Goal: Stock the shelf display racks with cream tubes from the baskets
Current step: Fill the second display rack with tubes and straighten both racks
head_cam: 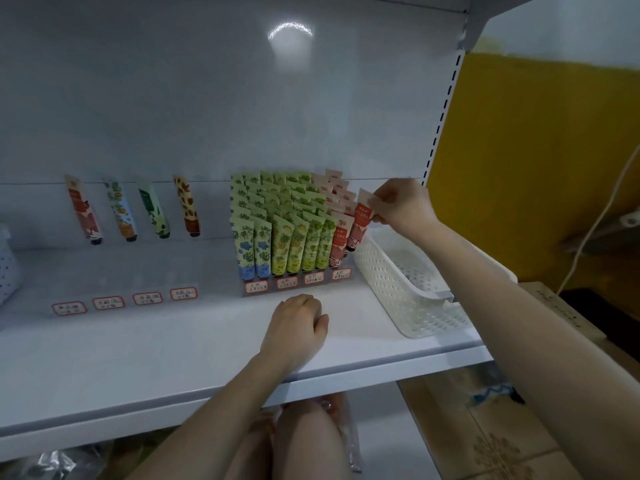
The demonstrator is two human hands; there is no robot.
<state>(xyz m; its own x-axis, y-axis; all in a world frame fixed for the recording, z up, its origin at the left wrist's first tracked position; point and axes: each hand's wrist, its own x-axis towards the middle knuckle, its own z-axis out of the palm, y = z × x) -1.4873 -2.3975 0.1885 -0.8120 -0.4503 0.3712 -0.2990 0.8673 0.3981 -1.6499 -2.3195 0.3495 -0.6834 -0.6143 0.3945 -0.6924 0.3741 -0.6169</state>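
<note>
Nearest to me, my left hand (294,327) rests on the white shelf (156,362) with its fingers curled under, and I see nothing in it. To its right a white perforated basket (398,292) sits on the shelf, its long side running back toward the rear panel.

Just beyond the left hand stands the display rack (287,284), with red-bordered labels along its front edge. It is packed with cream tubes (282,233) in stepped rows: blue-flowered ones at the left, yellow-green fruit prints in the middle, red and pink at the right. All stand cap down, flat crimped ends up, leaning slightly back.

At the rack's right end, over the basket's near-left rim, my right hand (403,206) pinches the pale crimped end of a red tube (362,221) between thumb and fingertips. This tube is red and pink with a paler top band and a dark cap. Its long axis is steep, tilted so the crimp leans up and right toward the hand while the cap points down and left, just beside the front red tubes. I cannot tell whether the cap touches the rack.

Further back on the left, four single tubes (121,209) lean against the rear panel (173,98), caps down, each above a shelf label (108,303).
</note>
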